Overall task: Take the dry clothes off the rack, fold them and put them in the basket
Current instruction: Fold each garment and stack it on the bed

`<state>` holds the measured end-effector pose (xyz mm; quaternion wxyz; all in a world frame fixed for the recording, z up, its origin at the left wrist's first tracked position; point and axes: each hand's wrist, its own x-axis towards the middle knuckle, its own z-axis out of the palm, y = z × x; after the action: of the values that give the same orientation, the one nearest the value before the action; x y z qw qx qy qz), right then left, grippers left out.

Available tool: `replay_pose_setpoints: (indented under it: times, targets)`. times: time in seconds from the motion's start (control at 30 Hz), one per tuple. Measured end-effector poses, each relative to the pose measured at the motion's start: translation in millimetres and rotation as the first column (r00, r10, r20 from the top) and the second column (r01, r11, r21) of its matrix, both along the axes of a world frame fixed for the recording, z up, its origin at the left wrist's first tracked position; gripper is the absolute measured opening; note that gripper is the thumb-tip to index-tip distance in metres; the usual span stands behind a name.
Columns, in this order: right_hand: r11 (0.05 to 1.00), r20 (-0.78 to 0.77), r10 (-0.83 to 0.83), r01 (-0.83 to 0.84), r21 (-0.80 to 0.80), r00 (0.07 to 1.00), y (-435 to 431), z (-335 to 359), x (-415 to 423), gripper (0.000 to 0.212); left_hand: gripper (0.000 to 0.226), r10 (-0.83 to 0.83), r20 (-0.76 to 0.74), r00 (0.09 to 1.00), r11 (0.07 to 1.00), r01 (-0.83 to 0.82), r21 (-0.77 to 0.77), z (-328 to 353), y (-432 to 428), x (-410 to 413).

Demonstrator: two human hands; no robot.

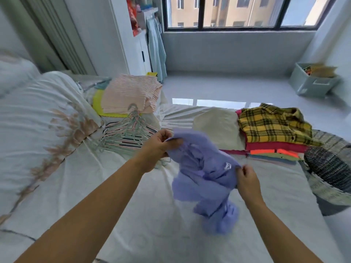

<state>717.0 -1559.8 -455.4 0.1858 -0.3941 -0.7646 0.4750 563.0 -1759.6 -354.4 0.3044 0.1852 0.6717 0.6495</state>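
Folding step, seen from the head camera. Both forearms reach out over the bed (133, 215). The left hand (156, 147) pinches one upper edge of a lilac garment (201, 179) between thumb and curled fingers. The right hand (247, 180) pinches the opposite edge just beside a small white label (228, 165). The garment hangs bunched and unfolded between the two hands above the sheet. Its lower end is motion-blurred, so contact with the bed cannot be confirmed. The next move likely calls for drawing the hands apart to spread the cloth and laying it flat on the bare sheet below. Beyond the left hand lies a heap of empty hangers (123, 135), close enough to snag a trailing sleeve. Beyond the right hand sit a folded cream piece (216, 128) and a stack topped by a yellow plaid shirt (273, 126). The woven basket (330, 168) stands at the bed's right edge, touching that stack. It appears to hold nothing yet, though its inside is only partly seen. Farther left rests a folded pink striped garment (131, 95). A grey storage box (313, 80) stands on the floor below the window (239, 12).
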Motion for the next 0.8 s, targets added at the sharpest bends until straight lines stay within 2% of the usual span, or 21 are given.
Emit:
replay_pose_setpoints:
  times: [0.07, 0.1, 0.17, 0.27, 0.33, 0.37, 0.43, 0.53, 0.63, 0.7, 0.73, 0.8]
  targets:
    - [0.949, 0.073, 0.095, -0.112, 0.296, 0.993, 16, 57, 22, 0.024, 0.055, -0.002, -0.049, 0.999, 0.997, -0.002, -0.073, 13, -12, 19]
    - [0.877, 0.101, 0.12, -0.154, 0.455, 0.988, 23, 85, 31, 0.023, 0.063, 0.006, -0.054, 0.999, 0.996, -0.011, -0.083, 19, -15, 30]
    - [0.685, 0.141, 0.137, -0.196, 0.701, 0.981, 33, 133, 46, 0.019, 0.059, 0.022, -0.032, 0.999, 0.999, -0.023, -0.037, 30, -19, 53]
    - [0.547, 0.223, 0.062, -0.22, 0.808, 0.973, 37, 191, 67, 0.019, 0.038, 0.046, 0.008, 0.999, 0.992, -0.047, 0.118, 50, -20, 82]
    - [0.468, 0.296, 0.013, -0.268, 0.842, 0.955, 33, 219, 80, 0.021, 0.044, 0.038, 0.033, 0.999, 0.973, -0.045, 0.226, 61, -19, 99]
    - [0.464, 0.304, 0.017, -0.277, 0.841, 0.953, 30, 230, 86, 0.019, 0.044, 0.02, 0.055, 0.998, 0.959, -0.035, 0.281, 68, -18, 108]
    - [0.563, 0.245, 0.108, -0.263, 0.784, 0.963, 28, 248, 97, 0.018, 0.034, -0.007, 0.07, 0.998, 0.929, -0.019, 0.369, 81, -14, 126]
    - [0.794, 0.06, 0.166, -0.17, 0.584, 0.984, 29, 273, 108, 0.021, 0.012, -0.004, -0.018, 1.0, 0.939, 0.01, 0.344, 102, -10, 152]
    - [0.875, -0.046, 0.143, -0.104, 0.473, 0.989, 29, 296, 120, 0.026, 0.019, 0.052, -0.124, 0.991, 0.949, -0.011, 0.315, 121, -6, 169]
    - [0.918, -0.101, 0.179, -0.129, 0.374, 0.979, 28, 309, 129, 0.032, 0.018, 0.051, -0.072, 0.996, 0.911, -0.017, 0.411, 138, -8, 176]
    - [0.943, -0.138, 0.191, -0.142, 0.302, 0.972, 26, 316, 134, 0.034, 0.025, -0.014, -0.037, 0.999, 0.888, 0.03, 0.459, 142, -12, 175]
    - [0.974, -0.189, 0.18, -0.148, 0.172, 0.965, 22, 330, 141, 0.036, 0.053, -0.105, 0.044, 0.994, 0.875, 0.072, 0.479, 147, -5, 176]
